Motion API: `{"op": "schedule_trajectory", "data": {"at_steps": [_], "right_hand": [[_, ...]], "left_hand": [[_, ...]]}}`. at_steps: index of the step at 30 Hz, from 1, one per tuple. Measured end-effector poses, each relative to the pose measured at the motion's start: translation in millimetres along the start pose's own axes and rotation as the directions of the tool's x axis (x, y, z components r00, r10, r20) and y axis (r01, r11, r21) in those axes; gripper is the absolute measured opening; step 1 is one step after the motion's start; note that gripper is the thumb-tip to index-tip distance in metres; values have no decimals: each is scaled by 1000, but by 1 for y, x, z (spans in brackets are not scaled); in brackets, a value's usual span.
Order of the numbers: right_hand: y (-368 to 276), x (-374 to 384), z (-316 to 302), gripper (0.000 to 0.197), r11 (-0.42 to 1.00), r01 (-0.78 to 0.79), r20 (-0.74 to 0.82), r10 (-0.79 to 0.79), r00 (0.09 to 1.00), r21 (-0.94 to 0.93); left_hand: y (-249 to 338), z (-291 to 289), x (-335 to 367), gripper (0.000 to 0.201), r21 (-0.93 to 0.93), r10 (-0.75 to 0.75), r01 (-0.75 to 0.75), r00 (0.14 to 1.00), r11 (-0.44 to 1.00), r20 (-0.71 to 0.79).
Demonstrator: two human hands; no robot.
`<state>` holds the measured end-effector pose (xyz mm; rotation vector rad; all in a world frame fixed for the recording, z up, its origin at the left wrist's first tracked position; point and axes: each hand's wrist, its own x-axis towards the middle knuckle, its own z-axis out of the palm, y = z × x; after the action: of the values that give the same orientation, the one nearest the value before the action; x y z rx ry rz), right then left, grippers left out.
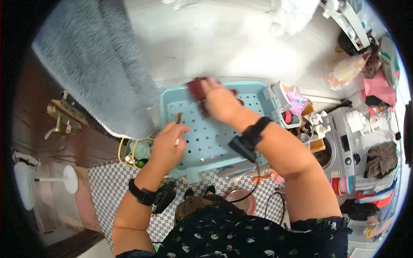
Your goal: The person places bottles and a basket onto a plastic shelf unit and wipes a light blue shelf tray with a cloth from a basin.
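A light blue plastic tray (202, 164) with rows of holes in its floor lies in front of me. My right hand (220, 102) is over its far part, closed on a dark red cloth (196, 89) that is blurred by motion. Part of the cloth is hidden beneath my fingers. Above the tray's left side is my left hand (168, 144), its fingers curled. A small brown, narrow thing (178, 117) shows at its fingertips, and a tiny white spot shows between the fingers; neither is clear enough to name.
A grey towel (99, 64) hangs at the left, near a door handle (56, 124). Right of the tray stand a white basket (282, 96), several bottles and a washing machine (343, 142). A pink basin (241, 201) sits on the checkered floor (107, 189). Cables hang near my right arm.
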<state>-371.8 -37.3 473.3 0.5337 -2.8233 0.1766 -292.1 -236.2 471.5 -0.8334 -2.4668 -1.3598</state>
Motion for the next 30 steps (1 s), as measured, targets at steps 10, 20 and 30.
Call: {"op": "schedule_trajectory", "data": {"at_steps": [10,20,30], "right_hand": [[98,-29,-26,27,813,-573,78,581,810,-103],[7,18,-30,40,990,-82,283,47,958,113],[-47,34,-18,40,986,-62,211,28,977,156]], "left_hand": [[2,-2,-1,19,5,37,-37,999,999,-24],[-4,-4,-8,19,-123,41,-42,999,992,-11],[-26,-23,-34,26,169,-132,195,935,966,-328]]}}
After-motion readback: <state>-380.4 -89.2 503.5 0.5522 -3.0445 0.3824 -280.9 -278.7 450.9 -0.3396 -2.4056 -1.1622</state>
